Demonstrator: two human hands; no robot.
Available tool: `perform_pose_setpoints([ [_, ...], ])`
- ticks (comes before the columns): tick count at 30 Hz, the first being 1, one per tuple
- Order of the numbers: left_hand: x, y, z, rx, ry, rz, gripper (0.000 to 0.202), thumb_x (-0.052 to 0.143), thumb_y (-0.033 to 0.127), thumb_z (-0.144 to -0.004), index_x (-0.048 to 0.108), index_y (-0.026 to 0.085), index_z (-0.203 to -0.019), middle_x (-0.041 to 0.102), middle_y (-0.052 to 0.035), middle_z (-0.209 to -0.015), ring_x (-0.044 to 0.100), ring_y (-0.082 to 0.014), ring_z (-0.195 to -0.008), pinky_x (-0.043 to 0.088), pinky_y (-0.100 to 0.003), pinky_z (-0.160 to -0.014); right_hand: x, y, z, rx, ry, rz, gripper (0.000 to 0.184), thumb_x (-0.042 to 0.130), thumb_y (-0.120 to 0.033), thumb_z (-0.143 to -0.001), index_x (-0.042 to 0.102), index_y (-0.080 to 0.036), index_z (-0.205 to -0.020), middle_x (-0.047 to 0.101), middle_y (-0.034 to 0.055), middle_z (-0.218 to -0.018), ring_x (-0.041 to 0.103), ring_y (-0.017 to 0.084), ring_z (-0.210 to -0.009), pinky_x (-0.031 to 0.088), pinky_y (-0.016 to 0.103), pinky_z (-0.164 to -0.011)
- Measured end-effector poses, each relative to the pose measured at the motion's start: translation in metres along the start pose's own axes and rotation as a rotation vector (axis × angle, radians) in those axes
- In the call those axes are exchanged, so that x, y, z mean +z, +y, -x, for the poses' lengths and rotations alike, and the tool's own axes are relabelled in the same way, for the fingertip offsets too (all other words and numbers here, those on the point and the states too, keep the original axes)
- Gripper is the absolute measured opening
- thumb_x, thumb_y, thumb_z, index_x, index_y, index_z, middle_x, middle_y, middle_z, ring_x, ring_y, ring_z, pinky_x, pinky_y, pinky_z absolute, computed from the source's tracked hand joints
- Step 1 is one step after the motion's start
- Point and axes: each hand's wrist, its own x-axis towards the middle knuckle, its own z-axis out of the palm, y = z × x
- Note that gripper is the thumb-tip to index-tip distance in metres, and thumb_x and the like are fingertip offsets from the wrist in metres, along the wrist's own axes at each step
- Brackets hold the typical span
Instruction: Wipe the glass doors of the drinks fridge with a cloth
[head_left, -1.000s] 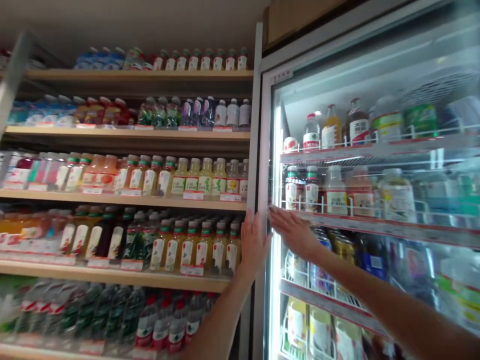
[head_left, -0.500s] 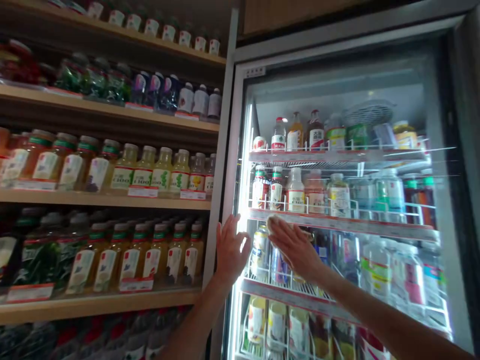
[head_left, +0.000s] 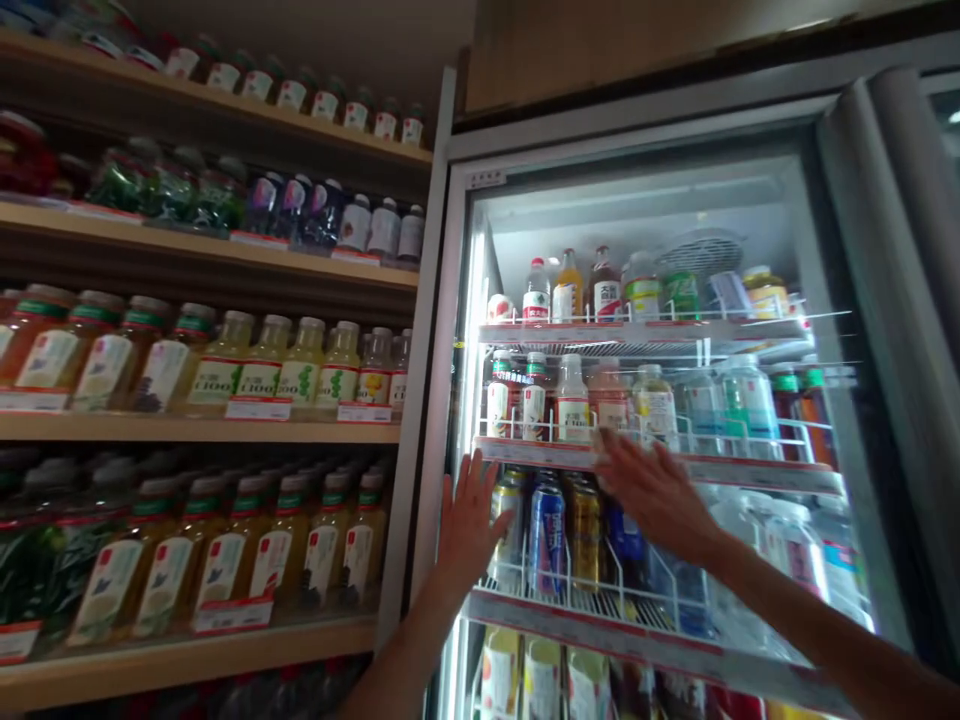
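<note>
A drinks fridge with a glass door (head_left: pixel 750 230) fills the right of the view, lit inside. My left hand (head_left: pixel 469 522) lies flat with fingers spread on the door's left edge, by the grey frame (head_left: pixel 427 330). My right hand (head_left: pixel 656 492) is pressed flat on the glass further right, in front of a red-edged wire shelf (head_left: pixel 757 472) and upright cans (head_left: pixel 547 525). A small pale thing shows under its fingertips; I cannot make it out. Bottles (head_left: pixel 574 405) stand on the shelves behind the glass.
Wooden shelves (head_left: pixel 187 428) on the left carry rows of juice and tea bottles (head_left: pixel 247 365) with price tags. A second fridge door frame (head_left: pixel 900 260) stands at the far right. Brown panelling (head_left: pixel 600 40) runs above the fridge.
My right hand has slid rightward across the glass, away from the left hand. The left hand stays at the door's left edge. The view has swung right, showing more of the fridge.
</note>
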Motion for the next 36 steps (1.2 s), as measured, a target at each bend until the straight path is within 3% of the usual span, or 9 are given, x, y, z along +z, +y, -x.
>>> perform_pose_setpoints([
  [4, -0.005, 0.0, -0.002, -0.008, -0.023, 0.007, 0.064, 0.047, 0.043, -0.087, 0.023, 0.023, -0.143, 0.026, -0.014, -0.15, 0.021, -0.029, -0.139, 0.029, -0.056, -0.106, -0.005, 0.041, -0.02, 0.306, 0.148, 0.061, 0.053, 0.041, -0.025, -0.09, 0.031, -0.025, -0.142, 0.02, 0.0068, -0.153, 0.021, 0.028, -0.14, 0.021, 0.053, -0.109],
  [10, -0.016, 0.024, 0.005, -0.079, -0.104, 0.03, 0.067, 0.044, 0.051, -0.087, 0.025, 0.019, -0.143, 0.024, -0.0149, -0.15, 0.019, -0.0302, -0.14, 0.029, -0.056, -0.106, 0.001, -0.019, 0.024, -0.104, 0.009, -0.094, 0.051, 0.042, -0.02, -0.087, 0.038, -0.029, -0.138, 0.025, -0.0011, -0.152, 0.018, 0.021, -0.141, 0.017, 0.044, -0.113],
  [12, -0.014, 0.035, 0.012, -0.009, -0.132, 0.031, 0.073, 0.044, 0.056, -0.085, 0.025, 0.017, -0.143, 0.025, -0.0156, -0.15, 0.019, -0.0301, -0.14, 0.028, -0.056, -0.107, 0.001, -0.014, 0.027, -0.178, 0.03, -0.116, 0.051, 0.04, -0.019, -0.088, 0.039, -0.031, -0.137, 0.029, -0.0028, -0.151, 0.021, 0.019, -0.14, 0.014, 0.043, -0.114],
  [16, -0.007, 0.047, 0.024, 0.083, -0.14, 0.005, 0.078, 0.044, 0.059, -0.083, 0.022, 0.014, -0.143, 0.028, -0.0171, -0.148, 0.02, -0.0293, -0.14, 0.028, -0.053, -0.107, -0.001, 0.03, 0.003, 0.13, 0.164, -0.042, 0.043, 0.04, -0.024, -0.09, 0.045, -0.023, -0.133, 0.028, 0.0069, -0.15, 0.026, 0.027, -0.138, 0.018, 0.052, -0.111],
  [18, -0.004, 0.047, 0.026, 0.075, -0.112, -0.01, 0.076, 0.043, 0.056, -0.085, 0.02, 0.013, -0.144, 0.029, -0.0176, -0.148, 0.02, -0.0293, -0.14, 0.028, -0.054, -0.108, -0.003, 0.033, 0.006, 0.23, 0.156, -0.001, 0.041, 0.042, -0.025, -0.09, 0.049, -0.02, -0.13, 0.029, 0.0098, -0.15, 0.025, 0.03, -0.138, 0.021, 0.053, -0.109],
  [24, 0.005, 0.058, 0.019, 0.031, 0.026, -0.012, 0.069, 0.038, 0.052, -0.089, 0.02, 0.013, -0.143, 0.029, -0.0192, -0.147, 0.018, -0.0291, -0.14, 0.027, -0.054, -0.107, -0.011, -0.006, 0.059, -0.158, -0.07, -0.087, 0.05, 0.046, -0.018, -0.085, 0.044, -0.028, -0.134, 0.029, -0.0014, -0.15, 0.015, 0.019, -0.142, 0.013, 0.043, -0.115],
  [30, 0.017, 0.089, 0.012, 0.018, 0.101, 0.044, 0.073, 0.04, 0.053, -0.087, 0.018, 0.014, -0.145, 0.03, -0.0199, -0.147, 0.021, -0.0301, -0.139, 0.024, -0.053, -0.109, -0.022, 0.029, 0.049, 0.24, -0.004, -0.013, 0.051, 0.044, -0.022, -0.088, 0.036, -0.025, -0.139, 0.024, 0.0047, -0.152, 0.011, 0.023, -0.143, 0.016, 0.05, -0.113],
  [34, 0.018, 0.089, 0.012, 0.036, 0.112, 0.04, 0.076, 0.04, 0.057, -0.086, 0.017, 0.015, -0.145, 0.031, -0.0188, -0.147, 0.024, -0.0306, -0.138, 0.025, -0.052, -0.108, -0.027, 0.02, 0.088, -0.029, -0.105, -0.049, 0.053, 0.045, -0.018, -0.086, 0.039, -0.028, -0.138, 0.025, -0.0003, -0.152, 0.01, 0.02, -0.143, 0.014, 0.045, -0.115],
  [36, 0.017, 0.091, 0.011, 0.049, 0.131, 0.031, 0.075, 0.039, 0.055, -0.087, 0.016, 0.015, -0.146, 0.031, -0.0184, -0.147, 0.023, -0.0305, -0.138, 0.024, -0.053, -0.109, -0.033, 0.035, 0.106, -0.082, -0.122, -0.021, 0.055, 0.045, -0.016, -0.086, 0.037, -0.03, -0.138, 0.023, -0.0019, -0.152, 0.013, 0.019, -0.142, 0.011, 0.043, -0.116],
])
